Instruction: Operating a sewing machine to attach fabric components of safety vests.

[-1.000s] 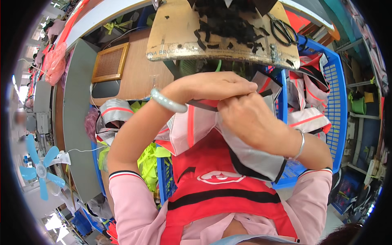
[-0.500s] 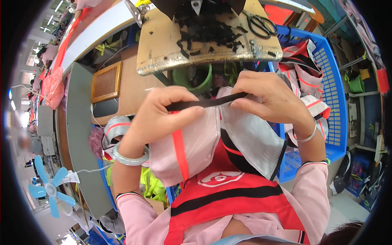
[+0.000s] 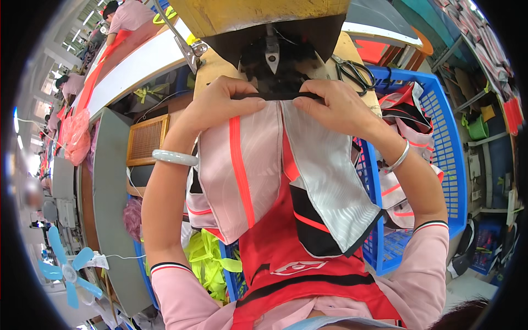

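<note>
Between my two hands a sewn fabric piece (image 3: 264,148) is stretched by its black edge band (image 3: 278,96). Its pale grey panels, with a coral stripe and some black parts, hang down over my red apron (image 3: 269,225). My left hand (image 3: 228,107) pinches the band between thumb and fingers on one side. On the other side my right hand (image 3: 335,110) pinches it the same way. Just beyond the band is the pointed metal tip (image 3: 272,59) of a yellow and black machine (image 3: 258,22). The band's far side is partly hidden by my fingers.
Black-handled scissors (image 3: 356,76) lie on the worn work plate (image 3: 212,69). A blue basket (image 3: 451,143) at the right holds similar fabric pieces (image 3: 407,121). Yellow-green strips (image 3: 212,258) are heaped at lower left, near a blue fan (image 3: 69,272). Other people sit at far left.
Both hands have moved away from me with the fabric piece, bringing its black band up to the machine's tip. The panels now hang flatter, and more of the machine shows.
</note>
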`<action>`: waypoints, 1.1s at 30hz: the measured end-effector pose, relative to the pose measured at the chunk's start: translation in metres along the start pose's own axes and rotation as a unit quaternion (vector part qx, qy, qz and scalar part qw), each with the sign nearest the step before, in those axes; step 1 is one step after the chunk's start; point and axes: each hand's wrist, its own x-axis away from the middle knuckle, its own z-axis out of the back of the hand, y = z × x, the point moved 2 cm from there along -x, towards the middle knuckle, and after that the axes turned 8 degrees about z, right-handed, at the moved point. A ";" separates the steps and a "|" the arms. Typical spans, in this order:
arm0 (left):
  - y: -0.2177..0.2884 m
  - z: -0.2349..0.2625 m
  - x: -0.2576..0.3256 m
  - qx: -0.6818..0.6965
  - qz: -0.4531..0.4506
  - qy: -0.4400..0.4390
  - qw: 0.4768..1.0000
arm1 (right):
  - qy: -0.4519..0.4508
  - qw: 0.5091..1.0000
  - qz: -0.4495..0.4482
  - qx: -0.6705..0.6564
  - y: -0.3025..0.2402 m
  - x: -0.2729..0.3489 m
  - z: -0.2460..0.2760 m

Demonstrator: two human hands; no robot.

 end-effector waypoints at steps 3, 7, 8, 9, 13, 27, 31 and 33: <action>-0.012 0.007 -0.020 0.020 0.005 -0.007 1.000 | -0.017 1.000 -0.017 -0.003 0.008 -0.014 0.000; -0.017 0.015 -0.036 0.014 0.018 -0.005 1.000 | -0.013 0.999 -0.032 -0.009 0.019 -0.025 0.000; -0.015 0.015 -0.037 0.016 0.025 -0.014 0.999 | -0.005 1.000 -0.012 -0.005 0.024 -0.027 -0.001; -0.012 0.016 -0.039 0.018 0.032 -0.022 0.999 | -0.004 1.000 -0.013 -0.004 0.032 -0.029 -0.004; -0.013 0.020 -0.040 0.035 0.018 -0.009 0.999 | 0.029 0.999 0.039 -0.004 0.039 -0.033 -0.003; -0.015 0.028 -0.049 0.114 0.019 -0.019 0.993 | 0.025 1.000 -0.010 -0.014 0.035 -0.042 0.003; -0.020 0.036 -0.034 0.156 -0.004 0.087 0.984 | 0.041 0.997 -0.029 -0.062 0.034 -0.017 0.021; -0.043 0.049 -0.012 0.162 0.002 0.078 0.984 | 0.032 0.996 -0.047 -0.071 0.037 0.005 0.042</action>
